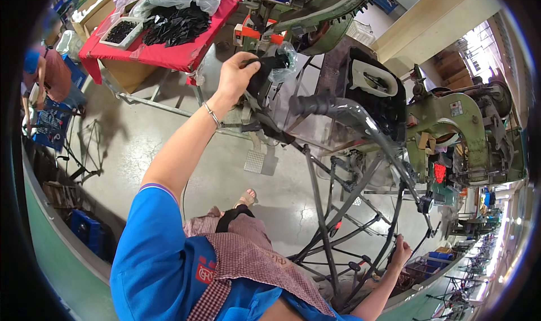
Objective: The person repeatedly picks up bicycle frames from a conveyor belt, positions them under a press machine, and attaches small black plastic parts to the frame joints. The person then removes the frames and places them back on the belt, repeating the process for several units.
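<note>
My left hand [236,77] is closed, pinching a black fabric piece [258,78] in front of a green press machine [324,11]. Beside that piece is a crumpled clear plastic bag [284,63]. A black tubular folding frame [322,222] stands in front of me to the right, with a dark ribbed grip [311,104] at the top of its bent handle. Lower down on the right, my right hand [401,253] is closed at one of the frame's thin black tubes. Its fingers are partly hidden, though they appear wrapped round that tube.
A red-covered table [163,57] bears a pile of black strips [177,27] and a white tray [136,36] of small dark parts. A pale oval basin [390,87] holds metal tools. Another green machine [473,126] stands right. At far left is another person [56,76].
</note>
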Available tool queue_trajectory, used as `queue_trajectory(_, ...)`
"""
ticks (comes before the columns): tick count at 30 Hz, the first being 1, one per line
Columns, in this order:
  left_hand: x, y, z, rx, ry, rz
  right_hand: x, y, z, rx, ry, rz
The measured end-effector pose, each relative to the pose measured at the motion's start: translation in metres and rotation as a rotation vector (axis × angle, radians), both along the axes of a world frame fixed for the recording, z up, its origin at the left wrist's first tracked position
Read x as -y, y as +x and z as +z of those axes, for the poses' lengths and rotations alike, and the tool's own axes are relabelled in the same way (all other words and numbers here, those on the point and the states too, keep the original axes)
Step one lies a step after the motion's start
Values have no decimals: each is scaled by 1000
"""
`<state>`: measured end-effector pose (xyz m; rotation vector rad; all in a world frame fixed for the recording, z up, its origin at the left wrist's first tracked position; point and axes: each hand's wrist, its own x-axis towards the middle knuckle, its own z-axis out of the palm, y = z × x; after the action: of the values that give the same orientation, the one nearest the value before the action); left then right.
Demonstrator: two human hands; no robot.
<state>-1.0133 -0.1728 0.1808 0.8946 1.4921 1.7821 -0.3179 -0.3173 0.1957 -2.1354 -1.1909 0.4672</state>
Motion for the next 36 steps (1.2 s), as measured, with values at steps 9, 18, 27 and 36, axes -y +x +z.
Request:
queue_trajectory(9,-56,-41,-2,-169,-61,168,-30,-73,-53,-230,-131,20)
queue_trajectory(18,-62,-62,-3,-319,-265,3,-67,-123,-48,-320,-198,29)
queue_trajectory(27,-28,-133,63,12,-536,-878,-85,-215,-10,-227,-93,120)
queue_trajectory(36,-50,-166,81,-715,-468,-622,-112,-289,21,-219,-81,91)
